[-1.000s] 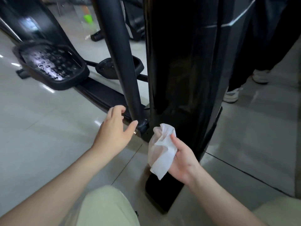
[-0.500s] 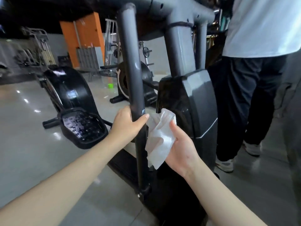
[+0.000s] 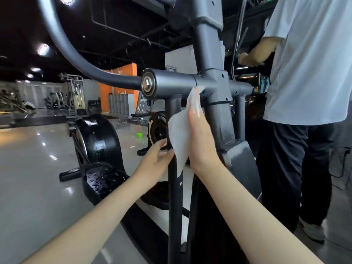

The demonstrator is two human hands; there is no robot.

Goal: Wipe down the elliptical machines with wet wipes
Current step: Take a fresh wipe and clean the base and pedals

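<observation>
"Up by the cross tube (image 3: 181, 82), what is being wiped?"

"The wet wipe (image 3: 178, 130) is pressed flat by the right hand (image 3: 200, 143). It is held between the thin upright bar (image 3: 174, 197) and the thick centre post (image 3: 219, 115). Its top corner touches the joint where the post meets the cross tube."

"How are the fingers held?"

"The right fingers (image 3: 194, 115) are kept straight along the wipe. The thumb cannot be seen. The thin bar is gripped by the left hand (image 3: 157, 159), with its fingers curled round it, right beside the low part of the wipe."

"How much is done?"

"That can only be guessed. Shiny streaks are seen low on the post, so that part is likely wiped already. The middle of the machine looks like the part being cleaned now."

"What is left?"

"No wet marks are seen on the curved handle (image 3: 76, 50) up high, so it is likely not wiped yet. It cannot be told if the foot pedal (image 3: 101, 180) or the black wheel cover (image 3: 101, 141) is clean. More gym machines are seen far behind, and another person (image 3: 314, 63) is seen on the far side. So the job is judged to be only partly done, with plenty left."
</observation>
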